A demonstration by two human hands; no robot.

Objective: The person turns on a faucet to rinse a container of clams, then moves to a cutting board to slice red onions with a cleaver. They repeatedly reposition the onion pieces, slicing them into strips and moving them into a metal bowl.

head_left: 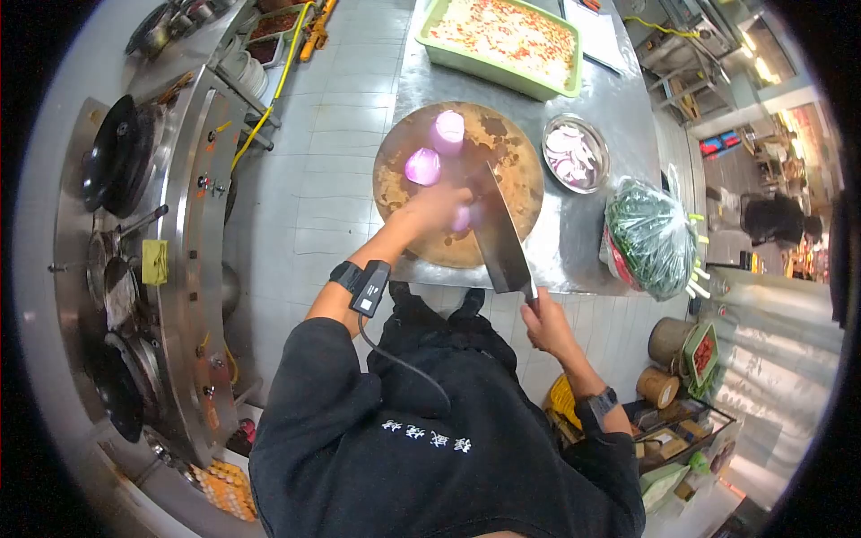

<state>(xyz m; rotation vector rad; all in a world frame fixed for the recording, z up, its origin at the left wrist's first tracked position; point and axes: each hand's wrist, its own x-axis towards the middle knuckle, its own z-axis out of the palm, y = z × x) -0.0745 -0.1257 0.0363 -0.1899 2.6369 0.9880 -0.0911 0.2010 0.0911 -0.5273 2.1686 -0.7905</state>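
Observation:
On the round wooden chopping board (pixel 404 193), my left hand (pixel 439 208) is blurred by motion, its fingers stretched toward the blade. Right by those fingers lies a small purple onion piece (pixel 461 218). My right hand (pixel 549 326) is wrapped round the handle of a cleaver (pixel 504 247), whose broad blade reaches over the right part of the board beside the onion piece. Farther back on the board are a peeled red onion half (pixel 422 167) and another onion (pixel 447 132). Sliced red onion fills a metal bowl (pixel 577 186) to the right of the board.
A green tub (pixel 502 79) of chopped red and pale food stands at the back of the steel table (pixel 413 76). Bagged green vegetables (pixel 652 238) sit at its right corner. Woks (pixel 121 157) rest on the stove at left. A person (pixel 776 221) is far off at right.

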